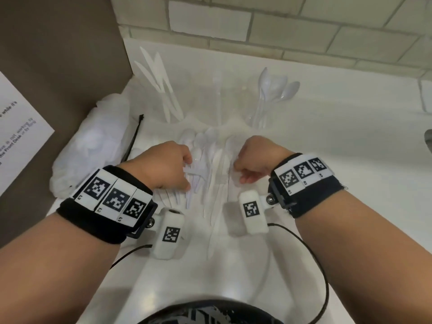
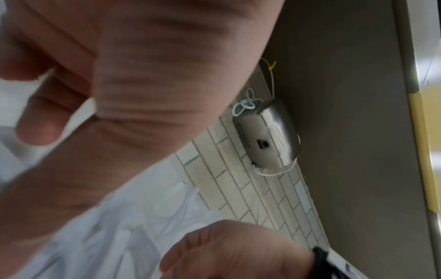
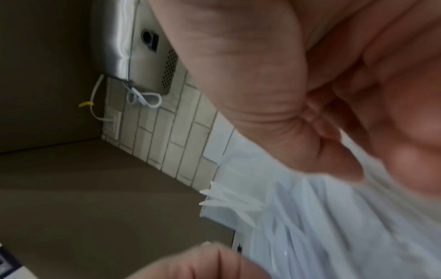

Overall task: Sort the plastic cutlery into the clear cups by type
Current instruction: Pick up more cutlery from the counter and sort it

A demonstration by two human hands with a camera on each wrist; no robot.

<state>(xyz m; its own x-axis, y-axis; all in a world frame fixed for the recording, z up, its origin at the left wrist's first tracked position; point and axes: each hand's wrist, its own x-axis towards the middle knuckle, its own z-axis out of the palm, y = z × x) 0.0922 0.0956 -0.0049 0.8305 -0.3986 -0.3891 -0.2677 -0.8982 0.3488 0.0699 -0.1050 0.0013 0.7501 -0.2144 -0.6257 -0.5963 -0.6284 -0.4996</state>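
Note:
A heap of white plastic cutlery (image 1: 211, 174) lies on the white counter (image 1: 339, 141). Behind it stand three clear cups: the left cup (image 1: 167, 106) holds knives, the middle cup (image 1: 218, 101) one upright piece, the right cup (image 1: 268, 99) spoons. My left hand (image 1: 188, 171) is at the heap's left side, fingers curled round a white piece. At the heap's right side my right hand (image 1: 238, 171) has its fingers and thumb curled on another white piece. Both wrist views are blurred; the left fingers (image 2: 40, 128) and the right thumb (image 3: 334, 160) bend over white plastic.
A crumpled clear plastic bag (image 1: 93, 146) and a black zip tie (image 1: 134, 136) lie left of the heap by the brown side wall (image 1: 58, 54), which carries a paper notice (image 1: 16, 132). Tiled wall (image 1: 280, 26) behind; a metal dispenser (image 2: 267, 136) hangs on it.

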